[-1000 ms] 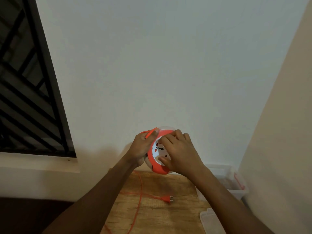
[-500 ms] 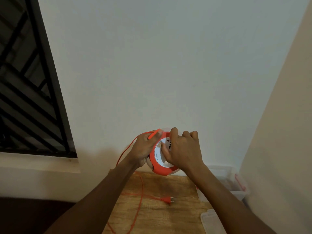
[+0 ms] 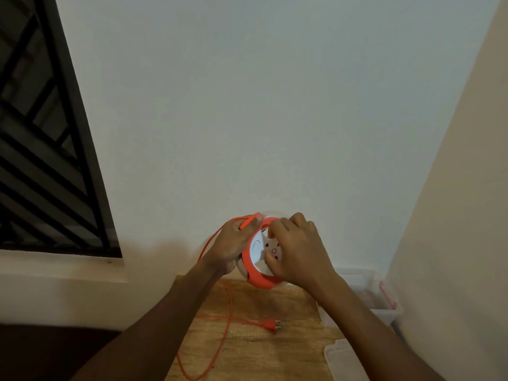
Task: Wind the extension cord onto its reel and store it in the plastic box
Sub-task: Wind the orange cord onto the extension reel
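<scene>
I hold the round orange and white cord reel (image 3: 257, 268) upright above the wooden table. My left hand (image 3: 233, 244) grips its left rim and pinches the orange cord (image 3: 229, 312) against the top of the reel. My right hand (image 3: 298, 250) lies over the white socket face, fingers curled on it. The cord loops out to the left of my left hand, hangs down and trails loose across the table. Its orange plug (image 3: 270, 325) lies flat on the wood. The clear plastic box (image 3: 368, 292) stands open at the table's right end, against the wall.
The box's clear lid (image 3: 339, 358) lies on the wooden table (image 3: 261, 350) at the lower right. A white wall rises behind the table, a beige wall closes the right side. A barred window (image 3: 44, 149) fills the left.
My right hand has turned on the reel face, its fingers shifting from the middle to the upper right. A loop of cord now stands out left of my left hand.
</scene>
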